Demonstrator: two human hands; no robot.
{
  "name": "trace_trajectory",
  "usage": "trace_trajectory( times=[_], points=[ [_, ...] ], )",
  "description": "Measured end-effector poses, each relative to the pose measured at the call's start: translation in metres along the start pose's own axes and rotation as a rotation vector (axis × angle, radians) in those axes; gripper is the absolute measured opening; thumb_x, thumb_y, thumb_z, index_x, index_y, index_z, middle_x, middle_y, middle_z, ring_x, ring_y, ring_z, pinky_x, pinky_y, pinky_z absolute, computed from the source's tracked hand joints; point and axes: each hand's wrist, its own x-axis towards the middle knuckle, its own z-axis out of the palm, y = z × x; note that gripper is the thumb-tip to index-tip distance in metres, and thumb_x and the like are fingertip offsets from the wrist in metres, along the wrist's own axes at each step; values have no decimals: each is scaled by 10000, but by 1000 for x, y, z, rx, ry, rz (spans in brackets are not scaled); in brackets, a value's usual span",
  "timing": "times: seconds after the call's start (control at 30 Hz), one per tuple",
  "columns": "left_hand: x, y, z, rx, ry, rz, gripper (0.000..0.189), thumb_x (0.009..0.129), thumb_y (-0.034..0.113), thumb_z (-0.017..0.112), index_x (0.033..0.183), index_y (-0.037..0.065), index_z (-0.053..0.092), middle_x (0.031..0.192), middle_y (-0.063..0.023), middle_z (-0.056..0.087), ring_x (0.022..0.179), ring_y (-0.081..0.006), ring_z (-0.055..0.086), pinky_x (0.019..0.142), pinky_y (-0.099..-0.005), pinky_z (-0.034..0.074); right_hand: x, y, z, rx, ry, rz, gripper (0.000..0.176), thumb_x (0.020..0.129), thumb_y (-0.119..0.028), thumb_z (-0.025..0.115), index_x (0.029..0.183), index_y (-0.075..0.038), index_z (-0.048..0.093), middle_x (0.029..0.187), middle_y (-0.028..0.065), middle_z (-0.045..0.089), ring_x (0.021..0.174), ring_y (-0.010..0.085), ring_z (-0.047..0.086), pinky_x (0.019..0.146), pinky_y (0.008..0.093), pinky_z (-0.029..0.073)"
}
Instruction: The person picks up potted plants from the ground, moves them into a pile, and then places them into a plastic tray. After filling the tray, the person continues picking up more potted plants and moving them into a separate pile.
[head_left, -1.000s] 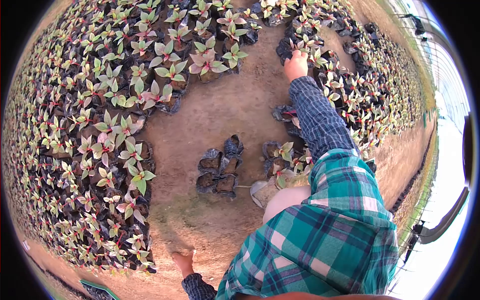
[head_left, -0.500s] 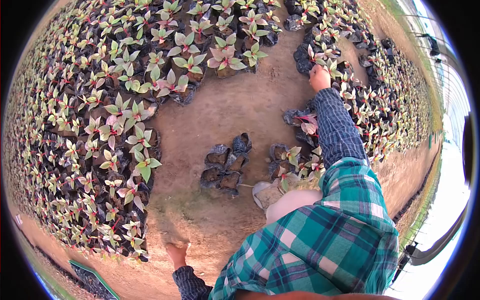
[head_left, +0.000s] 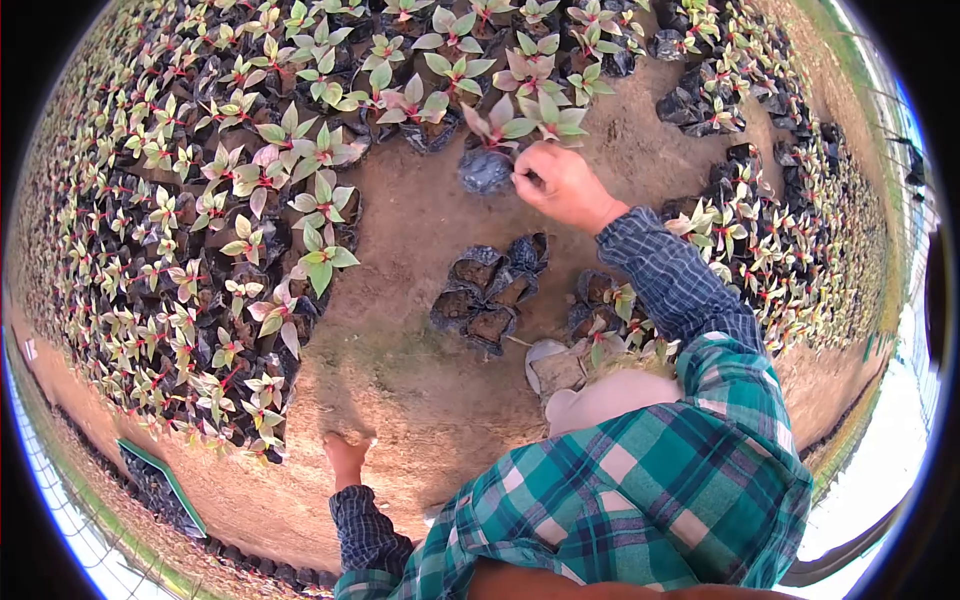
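My right hand [head_left: 568, 188] is closed at the edge of a black plastic bag [head_left: 486, 172] with a pink-and-green leafed seedling [head_left: 500, 124] in it. The bag hangs tilted over bare soil, close to the front of the left plant block. Down at the lower left, my left hand [head_left: 347, 458] hovers over the brown ground, thumb apart from the fingers, with nothing visible in it. Between the hands stands a small cluster of soil-filled bags [head_left: 488, 292] without plants.
Dense rows of bagged seedlings [head_left: 240, 240] fill the left and far side. Another block of seedlings [head_left: 770, 240] lies to the right. A few bags [head_left: 596, 292] stand beside my shoe [head_left: 555, 370]. A green-edged tray [head_left: 165, 485] lies at the lower left.
My right hand has come from the right block leftward over the soil, now carrying a bagged seedling. My left hand stays low over the ground. The view has shifted.
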Motion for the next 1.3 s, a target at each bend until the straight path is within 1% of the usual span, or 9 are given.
trace_trajectory(
  times=[0.13,0.23,0.3,0.37,0.5,0.57,0.77,1.13,1.3],
  points=[
    [4,2,2,-5,20,48,893,514,355,919,1130,-63,425,1092,-264,539,1017,-417,535,857,-484,463,37,-24,60,-166,-126,-380,155,805,-174,612,882,-70,527,843,109,570,709,304,617,604,400,514],
    [4,-1,5,3,63,143,847,536,333,913,1108,-64,430,1054,-264,552,1002,-430,538,853,-482,462,38,-19,78,-253,-285,-393,143,815,-181,590,898,-84,525,919,98,574,750,290,625,618,389,522],
    [7,-5,4,15,74,128,834,538,327,912,1100,-61,432,1042,-263,554,998,-430,538,851,-481,461,28,-18,67,-125,-360,-255,182,806,-158,604,968,-91,554,976,95,574,819,306,624,673,407,522],
    [8,-8,6,-22,41,132,841,520,327,916,1095,-52,434,1041,-263,553,999,-427,540,849,-479,462,15,2,36,-18,-24,-77,187,824,-135,602,1007,-117,564,1005,87,564,827,313,612,696,402,523],
    [7,-4,4,-15,30,101,778,546,293,907,1070,-36,436,1041,-254,554,1007,-425,539,829,-481,453,-14,101,-49,-386,420,525,317,778,-78,626,1089,-53,568,1102,184,534,952,350,577,808,393,499],
    [12,-1,7,10,43,103,770,551,288,904,1071,-34,436,1041,-253,554,1009,-423,538,829,-483,452,-34,162,-88,-695,541,581,429,781,-131,644,1170,-20,503,1169,239,463,924,410,596,799,444,519],
    [1,2,-5,20,-37,-2,810,542,295,909,1113,-34,438,1065,-267,544,1018,-430,532,849,-481,456,-68,245,-130,-827,24,768,594,847,-191,607,1386,-130,365,1076,242,617,938,381,637,788,463,517],
    [5,9,-3,12,-50,-1,872,577,298,898,1188,-63,390,1138,-297,497,1034,-443,528,894,-478,465,-71,100,-50,-396,74,587,428,761,-200,598,1188,-208,577,969,186,670,920,379,631,810,431,496],
    [6,6,-4,51,-90,10,921,582,371,892,1201,-80,382,1170,-315,493,1084,-436,525,891,-473,480,-77,17,-20,-415,-446,366,430,778,-125,580,1200,-150,503,916,173,661,853,376,631,735,473,494]
  ],
)
